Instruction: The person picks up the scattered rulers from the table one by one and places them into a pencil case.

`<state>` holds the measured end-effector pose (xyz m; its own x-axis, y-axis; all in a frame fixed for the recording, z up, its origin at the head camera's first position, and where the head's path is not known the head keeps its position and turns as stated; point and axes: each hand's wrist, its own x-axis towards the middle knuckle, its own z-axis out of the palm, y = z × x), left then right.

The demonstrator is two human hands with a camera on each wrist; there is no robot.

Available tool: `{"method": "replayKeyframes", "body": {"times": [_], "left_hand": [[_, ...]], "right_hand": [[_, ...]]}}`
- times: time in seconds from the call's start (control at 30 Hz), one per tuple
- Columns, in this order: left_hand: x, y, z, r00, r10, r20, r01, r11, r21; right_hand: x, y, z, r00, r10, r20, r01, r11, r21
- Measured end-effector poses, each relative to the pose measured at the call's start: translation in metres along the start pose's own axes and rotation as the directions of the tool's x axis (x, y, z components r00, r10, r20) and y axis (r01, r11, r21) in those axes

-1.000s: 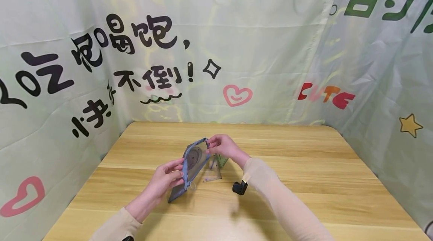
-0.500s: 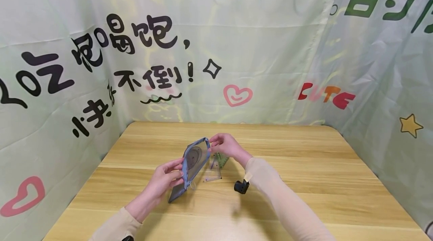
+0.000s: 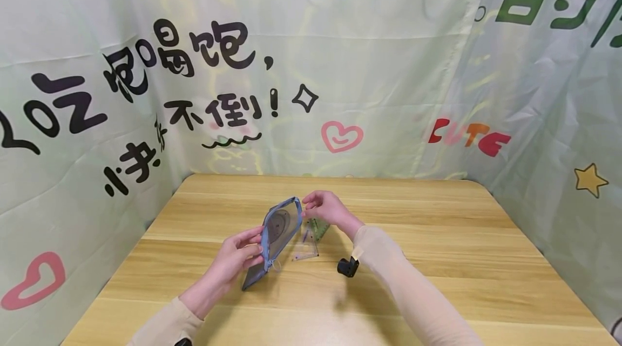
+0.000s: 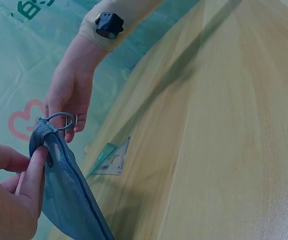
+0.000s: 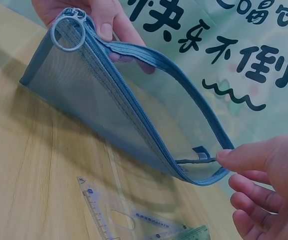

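Observation:
A blue mesh zipper pouch is held up on a slant over the table, its zipped mouth spread wide. My left hand pinches its near end by the zipper, where a ring pull hangs. A round grey shape shows through the mesh in the head view. At the far end is my right hand, fingers loosely bent, with the thumb tip right at the rim in the right wrist view. Below lie a clear set square and a green ruler-like piece, partly overlapping.
The wooden table extends on all sides of the hands. Printed cloth curtains stand behind it and to both sides. A small black camera sits on the right wrist.
My right hand has shifted slightly right, its fingers coming off the pouch's far rim. The left hand and the pouch have stayed almost in place.

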<state>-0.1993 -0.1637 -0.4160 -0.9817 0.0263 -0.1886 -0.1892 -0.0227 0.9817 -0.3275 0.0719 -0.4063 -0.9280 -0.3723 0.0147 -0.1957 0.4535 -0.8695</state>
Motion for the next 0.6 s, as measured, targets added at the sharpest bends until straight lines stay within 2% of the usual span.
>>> {"method": "replayKeyframes", "body": {"times": [0.37, 0.6], "left_hand": [[0.0003, 0.0008, 0.0, 1.0, 0.006, -0.013, -0.006, 1.0, -0.005], [0.0002, 0.0004, -0.0005, 1.0, 0.005, -0.007, -0.005, 1.0, 0.002]], "right_hand": [[-0.0018, 0.0012, 0.0005, 1.0, -0.015, -0.017, 0.015, 1.0, -0.016], [-0.0031, 0.0041, -0.0013, 0.998, -0.02, -0.055, 0.018, 0.999, -0.039]]}}
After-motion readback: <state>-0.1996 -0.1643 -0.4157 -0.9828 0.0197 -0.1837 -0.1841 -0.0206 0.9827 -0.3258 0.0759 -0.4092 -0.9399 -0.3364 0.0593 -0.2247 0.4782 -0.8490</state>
